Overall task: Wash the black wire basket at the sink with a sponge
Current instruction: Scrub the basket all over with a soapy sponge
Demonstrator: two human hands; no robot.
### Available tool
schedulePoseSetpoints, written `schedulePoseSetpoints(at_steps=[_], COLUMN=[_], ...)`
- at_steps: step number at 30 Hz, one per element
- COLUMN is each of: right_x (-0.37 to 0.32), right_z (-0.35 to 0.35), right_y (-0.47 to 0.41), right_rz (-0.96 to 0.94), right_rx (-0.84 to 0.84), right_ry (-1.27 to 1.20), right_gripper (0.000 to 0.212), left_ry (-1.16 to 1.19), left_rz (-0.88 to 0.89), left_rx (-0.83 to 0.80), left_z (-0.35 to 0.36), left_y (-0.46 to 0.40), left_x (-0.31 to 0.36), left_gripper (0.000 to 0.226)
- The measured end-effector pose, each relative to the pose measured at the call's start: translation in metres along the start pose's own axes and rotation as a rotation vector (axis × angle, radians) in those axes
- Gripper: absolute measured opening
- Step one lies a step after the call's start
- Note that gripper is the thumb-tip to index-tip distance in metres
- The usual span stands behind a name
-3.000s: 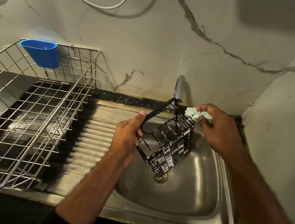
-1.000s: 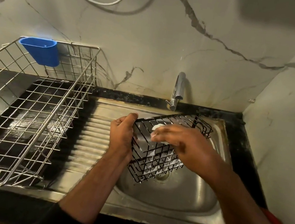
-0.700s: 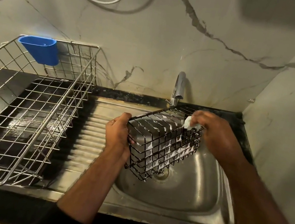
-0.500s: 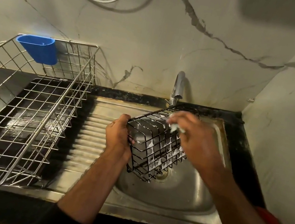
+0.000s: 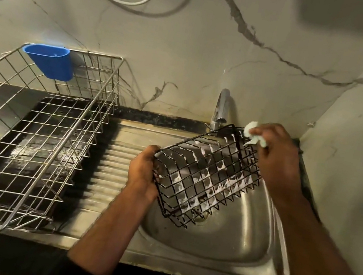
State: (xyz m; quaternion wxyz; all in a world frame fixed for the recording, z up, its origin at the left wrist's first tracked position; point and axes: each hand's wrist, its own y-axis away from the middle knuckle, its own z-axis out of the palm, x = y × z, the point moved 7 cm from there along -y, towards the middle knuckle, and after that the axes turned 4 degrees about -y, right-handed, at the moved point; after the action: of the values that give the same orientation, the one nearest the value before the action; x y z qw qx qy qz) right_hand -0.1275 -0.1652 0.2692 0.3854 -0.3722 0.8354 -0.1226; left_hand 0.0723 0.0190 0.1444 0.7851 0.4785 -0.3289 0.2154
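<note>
The black wire basket (image 5: pixel 205 177) hangs tilted over the steel sink (image 5: pixel 217 246), with white soap foam across its mesh. My left hand (image 5: pixel 143 174) grips the basket's left end, fingers curled round the wires. My right hand (image 5: pixel 275 160) pinches a pale green sponge (image 5: pixel 252 133) and presses it against the basket's far right top edge, just under the tap.
A chrome tap (image 5: pixel 221 108) stands behind the sink; no water runs. A large steel dish rack (image 5: pixel 31 136) sits on the left counter with a blue plastic cup (image 5: pixel 48 63) hooked on its back rim. A ribbed drainboard (image 5: pixel 112 169) lies between rack and sink.
My right hand swept the sponge back and forth over the basket and now sits at its far right corner. The basket has tilted more level, and foam has spread across it.
</note>
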Motion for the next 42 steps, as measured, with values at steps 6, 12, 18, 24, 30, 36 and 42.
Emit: schedulePoseSetpoints(at_steps=[6, 12, 18, 24, 30, 36, 42], right_x=[-0.017, -0.032, 0.036, -0.022, 0.000, 0.034, 0.038], right_z=[-0.005, 0.026, 0.005, 0.036, 0.013, 0.007, 0.010], right_y=[-0.008, 0.005, -0.011, 0.008, 0.006, 0.004, 0.002], right_rz=[-0.018, -0.117, 0.092, -0.065, 0.085, 0.368, 0.547], right_rx=[-0.102, -0.524, -0.305, -0.410, -0.199, -0.167, -0.068], right_ry=[-0.059, -0.089, -0.030, -0.003, -0.029, -0.065, -0.453], right_gripper=[0.036, 0.055, 0.051, 0.046, 0.046, 0.032, 0.033], left_ry=[-0.086, -0.096, -0.069, -0.076, -0.055, -0.039, -0.012], left_rz=[0.083, 0.278, 0.286, 0.304, 0.279, 0.250, 0.164], left_rx=[-0.122, -0.146, -0.130, -0.123, -0.093, -0.092, -0.300], left_z=[0.007, 0.016, 0.009, 0.015, 0.011, 0.002, 0.002], left_y=[-0.001, 0.009, 0.007, 0.010, 0.013, 0.001, -0.010], left_x=[0.002, 0.015, 0.018, 0.018, 0.019, 0.012, -0.001], left_gripper=[0.019, 0.040, 0.042, 0.045, 0.041, 0.034, 0.043])
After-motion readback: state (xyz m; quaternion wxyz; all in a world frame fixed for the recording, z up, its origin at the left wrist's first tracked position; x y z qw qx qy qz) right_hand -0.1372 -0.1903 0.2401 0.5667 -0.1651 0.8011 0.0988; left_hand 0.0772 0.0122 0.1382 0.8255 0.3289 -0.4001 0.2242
